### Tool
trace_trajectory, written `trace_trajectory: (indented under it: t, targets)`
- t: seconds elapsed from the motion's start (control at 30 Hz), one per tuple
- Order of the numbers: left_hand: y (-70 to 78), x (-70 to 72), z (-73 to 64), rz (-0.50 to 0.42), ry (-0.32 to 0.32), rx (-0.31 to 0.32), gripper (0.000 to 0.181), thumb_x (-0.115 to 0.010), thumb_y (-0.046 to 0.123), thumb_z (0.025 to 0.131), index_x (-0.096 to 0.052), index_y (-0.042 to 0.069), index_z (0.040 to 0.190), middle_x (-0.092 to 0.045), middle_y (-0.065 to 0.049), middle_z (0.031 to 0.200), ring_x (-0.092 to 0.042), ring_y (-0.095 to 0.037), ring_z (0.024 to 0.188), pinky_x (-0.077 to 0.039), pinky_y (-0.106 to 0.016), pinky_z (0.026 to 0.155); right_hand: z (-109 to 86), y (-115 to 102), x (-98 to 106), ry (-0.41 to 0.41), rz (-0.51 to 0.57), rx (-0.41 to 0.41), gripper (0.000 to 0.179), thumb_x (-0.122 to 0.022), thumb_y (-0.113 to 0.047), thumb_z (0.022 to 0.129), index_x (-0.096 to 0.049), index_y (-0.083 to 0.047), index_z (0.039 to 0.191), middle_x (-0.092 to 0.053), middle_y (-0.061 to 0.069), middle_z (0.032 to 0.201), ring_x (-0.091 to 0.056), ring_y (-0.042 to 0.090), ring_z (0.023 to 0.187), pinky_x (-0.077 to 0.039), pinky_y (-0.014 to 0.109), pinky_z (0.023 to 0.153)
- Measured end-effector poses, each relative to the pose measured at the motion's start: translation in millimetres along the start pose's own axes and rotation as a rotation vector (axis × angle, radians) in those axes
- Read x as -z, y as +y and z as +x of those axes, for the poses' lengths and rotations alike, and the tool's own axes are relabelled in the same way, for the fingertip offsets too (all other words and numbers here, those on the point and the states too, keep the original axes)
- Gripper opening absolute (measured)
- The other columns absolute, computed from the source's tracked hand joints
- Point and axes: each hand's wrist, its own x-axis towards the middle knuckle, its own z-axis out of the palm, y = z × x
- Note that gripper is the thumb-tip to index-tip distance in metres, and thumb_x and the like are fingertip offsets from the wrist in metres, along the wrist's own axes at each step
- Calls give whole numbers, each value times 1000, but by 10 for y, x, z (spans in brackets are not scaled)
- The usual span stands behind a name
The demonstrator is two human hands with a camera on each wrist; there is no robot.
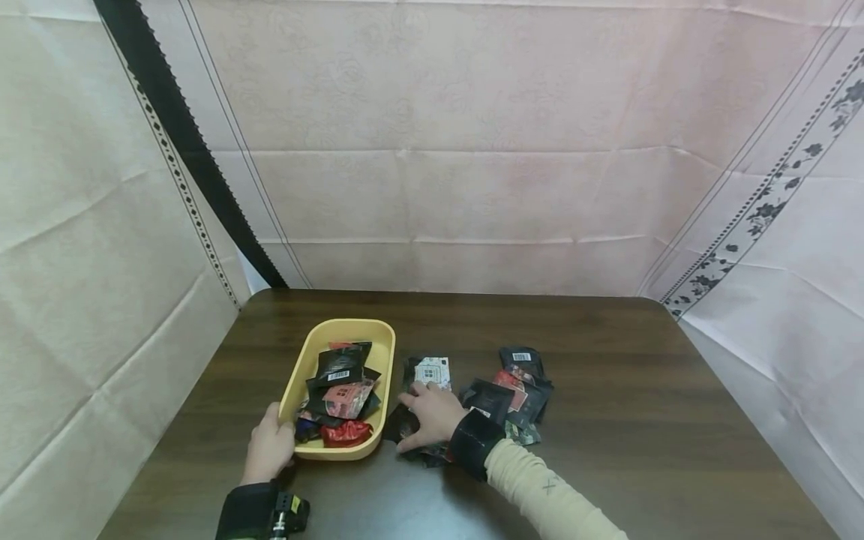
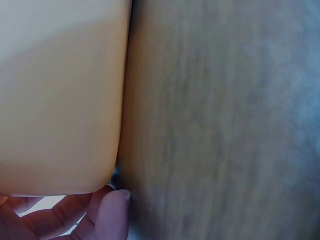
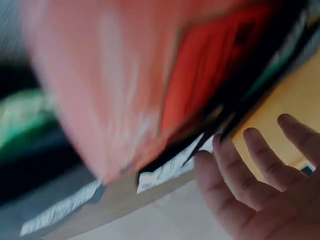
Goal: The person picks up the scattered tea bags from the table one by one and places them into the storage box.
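Observation:
A yellow plastic basket [image 1: 354,325] stands on the table at left, holding several small foil sachets, among them a black one [image 1: 340,366] and a shiny red one [image 1: 346,433]. My left hand [image 1: 267,448] grips its near left side; in the left wrist view fingers and thumb meet at the basket wall [image 2: 60,110]. To the right of the basket my right hand [image 1: 433,412] is spread palm down over dark sachets [image 1: 403,424], fingers extended. In the right wrist view those fingers [image 3: 262,157] reach beside a blurred red sachet [image 3: 110,85].
More sachets, dark and red, lie in a loose heap [image 1: 523,390] right of my right hand. A sachet with a white label [image 1: 433,372] lies just beyond my fingers. The brown wooden table [image 1: 607,450] ends at pale hanging cloth [image 1: 439,195] behind it.

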Motion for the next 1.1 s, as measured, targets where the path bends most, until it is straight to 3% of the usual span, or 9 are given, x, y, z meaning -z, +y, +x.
trace_trajectory:
  t: [0.2,0.4,0.53,0.73,1.1]
  targets:
    - [16,-16,-5,-10,-3,8,33,-30,6,90,-34,-2,122,-50,-32,103,-55,-27,63,-48,-34,47,32,-68,-55,-80,-43,-13,68,-71,-55,67,-54,-30,127,-50,6,121,-47,25,103,-47,45,75]
    - [15,-17,-2,-10,-2,11,33,-30,6,90,-34,-2,122,-50,-32,103,-55,-27,65,-48,-34,47,57,-64,-86,2,-41,-41,33,-76,-32,66,-67,-31,98,-55,1,97,-48,21,87,-45,36,61]
    - [10,-6,-4,-8,2,4,33,-30,6,90,-34,-2,121,-50,-32,102,-55,-27,64,-48,-34,46,75,-55,-139,52,-79,-15,24,-77,-18,65,-68,-27,86,-58,-2,87,-49,19,79,-43,30,54]
    - [10,4,-7,-7,7,5,33,-30,6,90,-35,-2,121,-50,-32,102,-55,-27,64,-49,-34,46,66,-5,-141,93,-68,16,24,-71,-5,70,-69,-23,86,-64,-3,83,-55,15,77,-44,27,61]
    - [-1,3,0,-1,-2,6,33,-30,6,90,-34,-3,122,-49,-33,104,-55,-27,63,-49,-34,47,53,93,72,159,9,-55,24,-68,-3,73,-66,-16,93,-62,4,83,-53,20,72,-45,27,58]
